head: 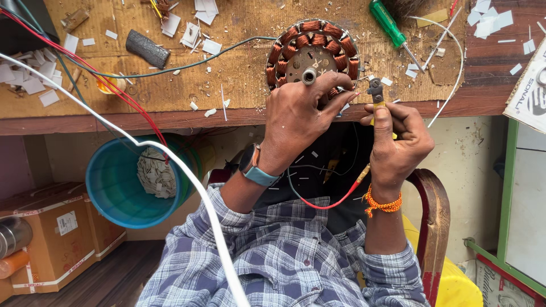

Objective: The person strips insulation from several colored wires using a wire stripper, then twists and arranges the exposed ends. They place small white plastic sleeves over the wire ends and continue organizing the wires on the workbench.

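A round motor stator (311,52) with copper-wound coils lies at the near edge of the wooden workbench (239,74). My left hand (298,116) rests on its near side, fingers curled over the rim and pinching a thin wire. My right hand (398,142) grips a small yellow-handled tool (375,94) with a dark metal head, held upright just right of the stator. A red wire (335,199) loops below my hands toward my lap.
A green-handled screwdriver (389,24) lies at the back right. White paper scraps litter the bench. A black block (148,49) sits at the back left. Red, white and green cables cross the left side. A blue bucket (122,182) and cardboard boxes (57,233) stand below.
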